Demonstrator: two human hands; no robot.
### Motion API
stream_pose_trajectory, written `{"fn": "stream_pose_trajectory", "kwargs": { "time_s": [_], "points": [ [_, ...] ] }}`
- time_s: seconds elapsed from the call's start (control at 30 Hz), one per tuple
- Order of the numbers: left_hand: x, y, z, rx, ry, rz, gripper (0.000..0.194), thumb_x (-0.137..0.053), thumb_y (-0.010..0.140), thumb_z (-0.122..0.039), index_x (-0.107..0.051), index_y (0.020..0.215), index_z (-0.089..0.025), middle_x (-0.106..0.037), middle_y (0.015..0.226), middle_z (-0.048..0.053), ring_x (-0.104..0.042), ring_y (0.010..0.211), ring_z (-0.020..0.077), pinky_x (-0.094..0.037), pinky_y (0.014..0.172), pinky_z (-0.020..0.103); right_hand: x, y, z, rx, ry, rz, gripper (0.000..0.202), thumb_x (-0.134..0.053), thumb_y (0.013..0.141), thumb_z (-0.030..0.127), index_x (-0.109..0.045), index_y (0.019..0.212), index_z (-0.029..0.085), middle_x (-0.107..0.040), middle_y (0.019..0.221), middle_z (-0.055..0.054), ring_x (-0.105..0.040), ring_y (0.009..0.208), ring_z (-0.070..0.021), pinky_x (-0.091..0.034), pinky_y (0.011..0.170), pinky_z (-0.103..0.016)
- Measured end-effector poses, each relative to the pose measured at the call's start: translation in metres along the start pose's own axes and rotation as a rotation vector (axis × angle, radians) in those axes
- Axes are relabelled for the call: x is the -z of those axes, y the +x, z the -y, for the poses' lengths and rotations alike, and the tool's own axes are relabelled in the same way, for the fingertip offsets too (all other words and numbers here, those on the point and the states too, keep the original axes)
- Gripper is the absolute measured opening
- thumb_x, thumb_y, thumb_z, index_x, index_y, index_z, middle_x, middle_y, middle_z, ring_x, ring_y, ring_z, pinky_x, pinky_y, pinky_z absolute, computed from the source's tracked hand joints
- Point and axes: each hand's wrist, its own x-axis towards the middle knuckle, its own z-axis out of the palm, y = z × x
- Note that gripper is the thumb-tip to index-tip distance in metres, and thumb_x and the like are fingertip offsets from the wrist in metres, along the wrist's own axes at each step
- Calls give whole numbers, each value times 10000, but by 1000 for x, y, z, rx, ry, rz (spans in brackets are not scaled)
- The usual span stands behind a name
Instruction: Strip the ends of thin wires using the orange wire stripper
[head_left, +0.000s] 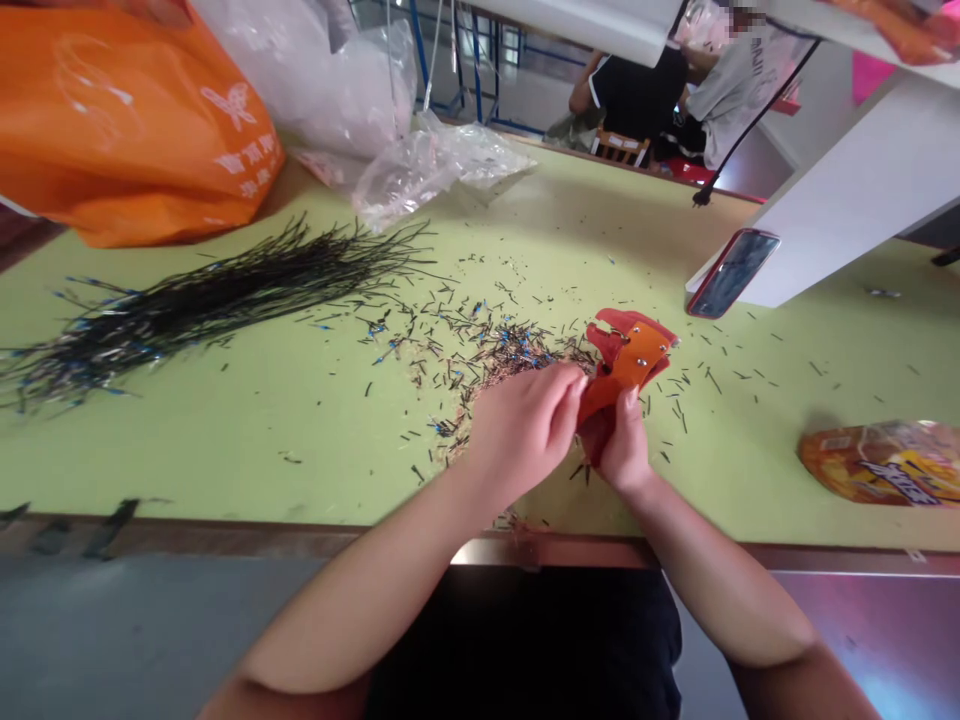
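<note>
An orange-red wire stripper (634,350) points up and away over the table, its jaws at the upper end. My right hand (626,445) is wrapped round its handles, thumb along the near side. Against the handles on the left rests my left hand (521,425), fingers curled and thumb pressed in; what it pinches, if anything, is hidden. Beneath and beyond my hands lies a heap of short black and blue wire scraps (517,345), with copper-coloured bits among them. A long bundle of black wires (225,285) with blue and bare ends lies to the left.
An orange bag (135,130) stands at the back left beside clear plastic bags (442,165). A phone (733,272) leans on a white panel (832,190). A snack packet (885,462) lies at right. A black plug (703,193) hangs behind; people sit beyond the table (247,450).
</note>
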Motion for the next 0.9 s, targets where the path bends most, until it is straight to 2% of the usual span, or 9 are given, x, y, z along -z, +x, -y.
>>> {"fn": "stream_pose_trajectory", "kwargs": {
  "time_s": [0.1, 0.17, 0.27, 0.37, 0.5, 0.6, 0.77, 0.9],
  "points": [
    [9, 6, 10, 146, -119, 20, 225, -433, 1125, -238, -653, 1085, -210, -748, 817, 11, -670, 665, 126, -479, 618, 282, -3, 5, 16, 41, 112, 57, 670, -562, 880, 896, -697, 867, 240, -613, 652, -27, -654, 608, -226, -630, 591, -409],
    [11, 9, 18, 187, -176, 15, 237, -409, 1132, -248, -640, 1166, -212, -728, 824, 4, -664, 676, 129, -491, 646, 293, -1, 7, 23, 28, 149, 124, 680, -566, 895, 883, -715, 877, 220, -618, 644, -15, -628, 557, -191, -619, 576, -375],
    [8, 9, 29, 238, -280, 7, 194, -420, 1131, -274, -560, 1257, -225, -702, 818, -16, -666, 681, 134, -506, 657, 297, 4, 10, 27, -6, 172, 240, 719, -545, 897, 898, -714, 893, 199, -645, 647, -23, -655, 558, -189, -616, 563, -347],
    [1, 8, 36, 286, -376, -2, 124, -469, 1128, -322, -523, 1202, -238, -720, 844, -15, -681, 682, 124, -512, 635, 276, 8, 10, 29, -67, 201, 339, 722, -560, 890, 896, -706, 921, 190, -660, 666, -23, -662, 565, -183, -638, 591, -355],
    [-5, 9, 40, 256, -409, -99, 148, -504, 1125, -372, -545, 1105, -231, -739, 828, -5, -710, 718, 121, -543, 651, 252, 8, 8, 29, -153, 207, 381, 728, -570, 875, 905, -692, 933, 190, -664, 680, -21, -662, 581, -183, -641, 599, -356],
    [-8, 11, 42, 238, -331, -142, 133, -575, 1086, -338, -610, 1064, -213, -745, 816, -4, -716, 722, 122, -552, 655, 243, 7, 7, 28, -188, 178, 416, 762, -566, 846, 934, -686, 938, 187, -665, 687, -27, -673, 589, -193, -629, 579, -348],
    [-5, 12, 40, 217, -212, -156, 122, -611, 1046, -277, -700, 1023, -197, -769, 856, 6, -671, 681, 108, -518, 616, 231, 8, 8, 26, -179, 147, 433, 767, -563, 855, 928, -693, 961, 180, -683, 721, -42, -701, 626, -204, -618, 572, -335],
    [0, 12, 37, 192, -211, -89, 147, -576, 1053, -225, -718, 1083, -197, -785, 898, 17, -667, 669, 103, -506, 590, 224, 10, 9, 26, -173, 166, 402, 754, -577, 861, 915, -701, 964, 179, -689, 726, -41, -694, 627, -197, -627, 589, -336]
  ]
}}
